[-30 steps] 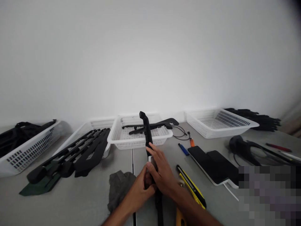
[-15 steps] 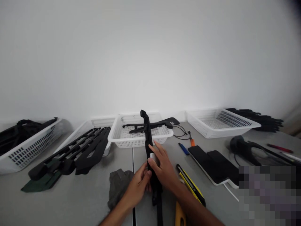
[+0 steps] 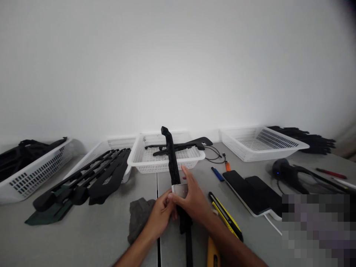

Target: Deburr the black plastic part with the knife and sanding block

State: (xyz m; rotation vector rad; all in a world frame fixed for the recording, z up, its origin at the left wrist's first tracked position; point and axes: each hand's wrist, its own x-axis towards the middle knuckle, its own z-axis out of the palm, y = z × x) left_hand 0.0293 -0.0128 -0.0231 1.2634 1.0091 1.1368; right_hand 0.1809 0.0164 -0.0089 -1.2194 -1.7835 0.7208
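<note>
A long black plastic part (image 3: 172, 163) points away from me at the centre, its far end over a white basket (image 3: 164, 168). My left hand (image 3: 162, 212) is closed around the near half of this part, fingers partly hidden behind it. Between thumb and fingers of my right hand (image 3: 191, 196) is a small flat white-edged object (image 3: 180, 190), held against the black part. A grey cloth (image 3: 140, 218) lies just left of my left wrist.
Baskets with black parts stand at the left; another white basket (image 3: 264, 148) is back right. Near my right forearm lie a yellow cutter (image 3: 226, 215) and an orange-yellow tool (image 3: 213, 254). Phones (image 3: 244, 191), a blue item (image 3: 217, 174) and a dark device (image 3: 286, 174) are further right.
The flat white-edged object has tilted and shows more of its face. The black part's far end has shifted slightly left, and my left hand has moved closer to my right thumb.
</note>
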